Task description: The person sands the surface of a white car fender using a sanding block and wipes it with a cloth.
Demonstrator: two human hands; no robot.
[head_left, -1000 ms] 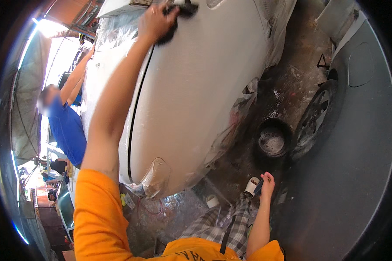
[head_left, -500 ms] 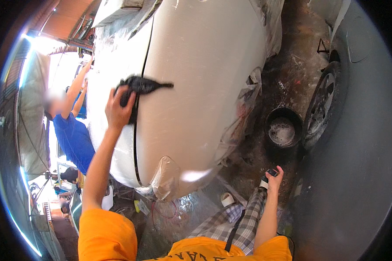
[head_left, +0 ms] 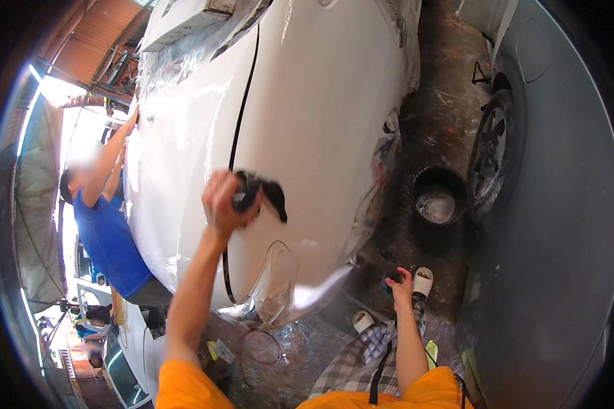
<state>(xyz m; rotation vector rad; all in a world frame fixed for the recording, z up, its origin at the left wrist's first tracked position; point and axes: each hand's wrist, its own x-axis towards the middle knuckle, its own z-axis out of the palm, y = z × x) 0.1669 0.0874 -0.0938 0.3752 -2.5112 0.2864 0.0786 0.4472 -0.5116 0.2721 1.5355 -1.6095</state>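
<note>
My left hand [head_left: 222, 201] is closed on a black cloth [head_left: 271, 199], blurred by motion, against the white car's body [head_left: 314, 129] near the dark panel gap. Below it, clear film covers the headlamp area [head_left: 271, 279]. My right hand [head_left: 401, 290] hangs low beside the car, fingers curled on a small dark thing I cannot make out. A black bucket [head_left: 438, 196] with pale suds stands on the wet floor just beyond that hand, next to the wheel [head_left: 491, 153] of a grey car.
A co-worker in blue [head_left: 106, 238] leans on the white car's far side with arms reaching forward. The grey car [head_left: 546, 266] lines my right. A red hose [head_left: 259, 344] lies on the floor. More vehicles [head_left: 126, 361] and people show at lower left.
My left hand has swept the cloth from the top of the view down toward the headlamp area. My right hand has shifted slightly left. The view has moved a little.
</note>
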